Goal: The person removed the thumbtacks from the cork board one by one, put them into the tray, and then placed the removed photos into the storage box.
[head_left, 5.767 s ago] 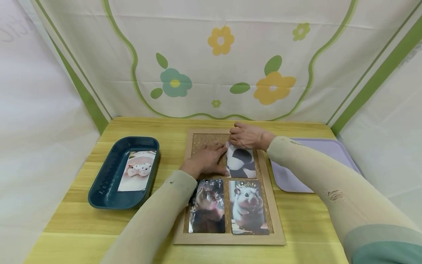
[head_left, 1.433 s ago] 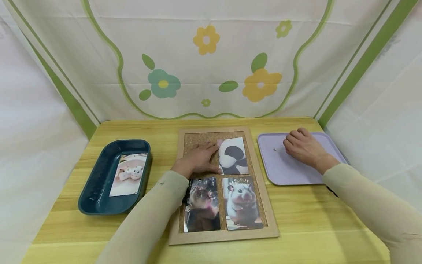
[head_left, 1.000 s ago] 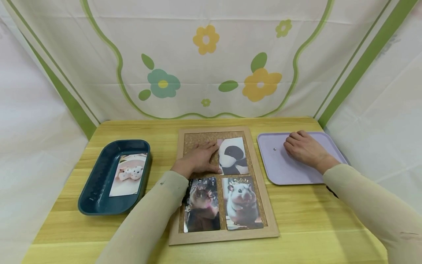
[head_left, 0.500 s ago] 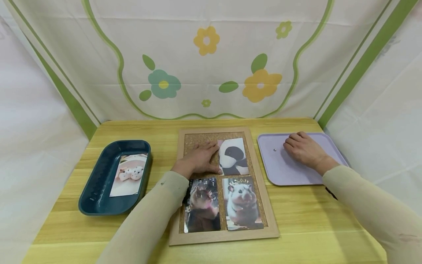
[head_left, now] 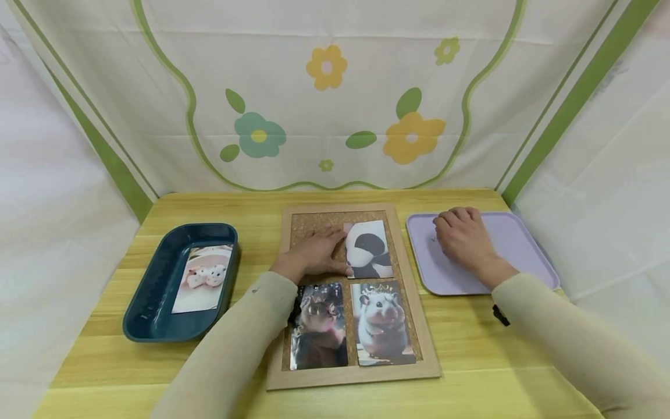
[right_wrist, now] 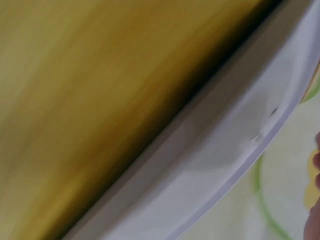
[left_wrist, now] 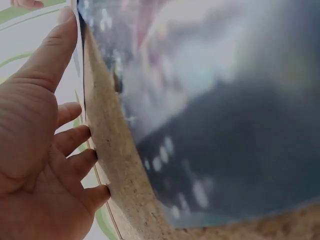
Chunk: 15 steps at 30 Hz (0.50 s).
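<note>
My left hand (head_left: 316, 251) lies with spread fingers on the framed corkboard (head_left: 316, 220), its thumb and fingertips at the left edge of the panda photo (head_left: 370, 250). Below that photo are a dark animal photo (head_left: 319, 326) and a crowned hamster photo (head_left: 383, 323), both on the cork. Over the lilac tray (head_left: 505, 256) my right hand (head_left: 463, 237) has bent fingers pointing down, beside a tiny metallic piece (head_left: 434, 238). Its fingertips are hidden in the head view, so a hold on anything small does not show. Two tiny pieces appear on the tray in the right wrist view.
At the left stands a dark teal bin (head_left: 152, 302) with a photo of two white figures (head_left: 204, 278) in it. A white floral curtain (head_left: 298, 70) closes off the back of the wooden table (head_left: 471, 361).
The right hand went from the panda photo's top to the tray, then shifted left across it toward the tiny metallic piece. The left hand stays at the photo's edge.
</note>
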{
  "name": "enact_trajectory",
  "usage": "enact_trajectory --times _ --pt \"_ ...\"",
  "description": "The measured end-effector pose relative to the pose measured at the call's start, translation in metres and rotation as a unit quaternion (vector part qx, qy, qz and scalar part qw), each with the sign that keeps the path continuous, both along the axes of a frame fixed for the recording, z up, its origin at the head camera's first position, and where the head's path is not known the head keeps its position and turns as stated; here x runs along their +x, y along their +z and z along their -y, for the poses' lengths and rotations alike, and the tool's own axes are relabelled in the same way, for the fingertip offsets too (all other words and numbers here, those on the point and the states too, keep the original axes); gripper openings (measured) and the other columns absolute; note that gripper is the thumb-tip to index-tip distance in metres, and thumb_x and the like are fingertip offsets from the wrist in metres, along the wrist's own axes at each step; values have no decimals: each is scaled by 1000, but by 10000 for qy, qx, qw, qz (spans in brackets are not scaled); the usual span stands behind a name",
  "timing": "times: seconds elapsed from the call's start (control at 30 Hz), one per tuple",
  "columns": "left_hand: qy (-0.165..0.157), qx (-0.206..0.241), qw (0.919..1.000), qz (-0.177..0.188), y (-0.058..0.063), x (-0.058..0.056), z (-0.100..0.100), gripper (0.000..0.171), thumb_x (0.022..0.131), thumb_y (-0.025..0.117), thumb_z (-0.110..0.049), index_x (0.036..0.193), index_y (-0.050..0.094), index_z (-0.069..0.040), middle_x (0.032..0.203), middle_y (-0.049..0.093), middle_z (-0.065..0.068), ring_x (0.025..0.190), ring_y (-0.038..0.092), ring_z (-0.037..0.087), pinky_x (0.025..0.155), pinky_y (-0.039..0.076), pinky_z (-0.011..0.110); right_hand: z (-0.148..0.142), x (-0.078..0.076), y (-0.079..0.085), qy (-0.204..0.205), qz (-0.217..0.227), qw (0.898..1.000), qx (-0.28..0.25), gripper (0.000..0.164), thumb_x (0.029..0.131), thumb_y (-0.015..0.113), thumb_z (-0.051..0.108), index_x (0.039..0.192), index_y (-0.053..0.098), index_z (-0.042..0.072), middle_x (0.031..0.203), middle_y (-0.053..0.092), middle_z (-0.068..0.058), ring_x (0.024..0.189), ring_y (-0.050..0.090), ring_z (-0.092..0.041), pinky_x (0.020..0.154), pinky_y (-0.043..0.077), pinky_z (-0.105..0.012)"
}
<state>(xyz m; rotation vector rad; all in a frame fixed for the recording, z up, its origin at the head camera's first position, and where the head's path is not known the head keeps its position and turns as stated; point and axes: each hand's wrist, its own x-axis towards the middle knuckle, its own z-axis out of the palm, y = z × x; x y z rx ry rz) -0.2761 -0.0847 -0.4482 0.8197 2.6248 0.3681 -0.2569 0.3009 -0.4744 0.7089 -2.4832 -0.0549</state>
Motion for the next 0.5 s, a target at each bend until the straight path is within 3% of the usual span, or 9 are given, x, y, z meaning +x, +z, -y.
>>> enact_trajectory --times 0.1,0.27,0.5 --pt "143 361 9992 19 0 0 1 97 94 73 -61 166 33 -12 173 30 13 161 24 34 132 14 56 19 6 1 -276 193 9993 -177 18 97 68 11 111 70 0 112 72 -19 111 61 -43 98 45 -63" --pt "619 995 9931 42 2 -1 0 68 107 64 -37 163 40 -7 164 45 15 153 42 35 127 32 49 44 18 -2 -232 451 9979 -394 24 96 72 16 115 70 1 116 71 -18 112 62 -42 98 45 -64" --pt "1633 1858 9687 186 8 -6 -6 48 110 52 -17 157 49 -6 151 59 17 141 56 35 116 47 51 71 33 -1 -135 1022 9939 -397 31 99 71 24 121 69 2 123 70 -15 117 61 -40 101 44 -62"
